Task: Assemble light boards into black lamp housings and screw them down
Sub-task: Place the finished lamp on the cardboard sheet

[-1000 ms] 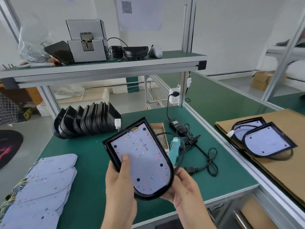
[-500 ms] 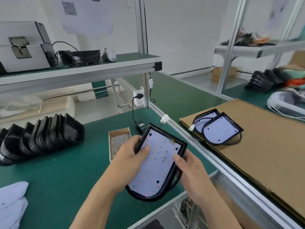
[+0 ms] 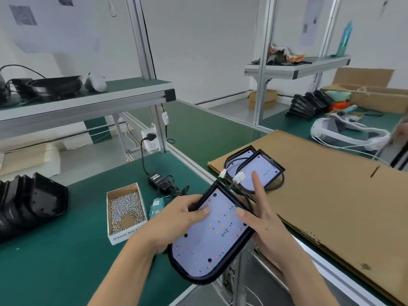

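A black lamp housing [image 3: 199, 276] with a white light board [image 3: 212, 237] fitted in it hangs in the air over the bench's right edge. My left hand [image 3: 176, 219] grips its left rim, thumb on the board. My right hand [image 3: 261, 221] holds the right rim with the thumb on the board and the index finger pointing up. Its cable ends in a white plug [image 3: 238, 178]. Two finished lamps [image 3: 260, 167] lie overlapped on brown cardboard [image 3: 326, 191] to the right. A row of bare black housings [image 3: 28, 199] stands at the left.
A cardboard box of screws [image 3: 125, 212] sits on the green bench [image 3: 55, 250], with a teal electric screwdriver [image 3: 155, 206] and a power adapter [image 3: 157, 178] with cables beside it. A metal frame post [image 3: 154, 107] rises behind. The far bench holds more housings [image 3: 309, 104] and a white headset [image 3: 344, 131].
My view has swung right. Both hands have carried the assembled lamp to the right, toward the two finished lamps on the cardboard, and my right index finger has lifted.
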Available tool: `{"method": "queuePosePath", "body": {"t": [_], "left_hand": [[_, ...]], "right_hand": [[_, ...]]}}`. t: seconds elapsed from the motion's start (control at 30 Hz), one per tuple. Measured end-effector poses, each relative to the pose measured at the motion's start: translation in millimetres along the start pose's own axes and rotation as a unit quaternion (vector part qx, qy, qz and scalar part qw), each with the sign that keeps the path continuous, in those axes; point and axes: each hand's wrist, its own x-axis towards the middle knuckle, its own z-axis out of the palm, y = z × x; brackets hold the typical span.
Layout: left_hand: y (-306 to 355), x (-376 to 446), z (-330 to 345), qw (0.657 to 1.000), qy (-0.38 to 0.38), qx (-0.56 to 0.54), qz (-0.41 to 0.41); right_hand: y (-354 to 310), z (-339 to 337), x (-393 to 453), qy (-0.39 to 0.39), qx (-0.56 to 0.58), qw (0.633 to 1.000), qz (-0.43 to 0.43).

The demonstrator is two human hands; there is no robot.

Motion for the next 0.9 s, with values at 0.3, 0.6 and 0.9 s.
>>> {"method": "queuePosePath", "body": {"t": [0.3, 0.6, 0.9], "left_hand": [[-0.7, 16.6, -0.8, 0.999, -0.037, -0.002, -0.032], [0.3, 34.7, 34.4, 0.982, 0.165, 0.082, 0.045], [-16.5, -34.2, 51.7, 0.976, 0.212, -0.022, 0.055]], "right_hand": [[10.0, -10.7, 2.3, -0.001, -0.022, 0.999, -0.028], [18.8, -58.4, 25.8, 0.279, 0.041, 0.959, -0.020], [26.1, -198.7, 78.5, 0.313, -0.010, 0.947, 0.064]]}}
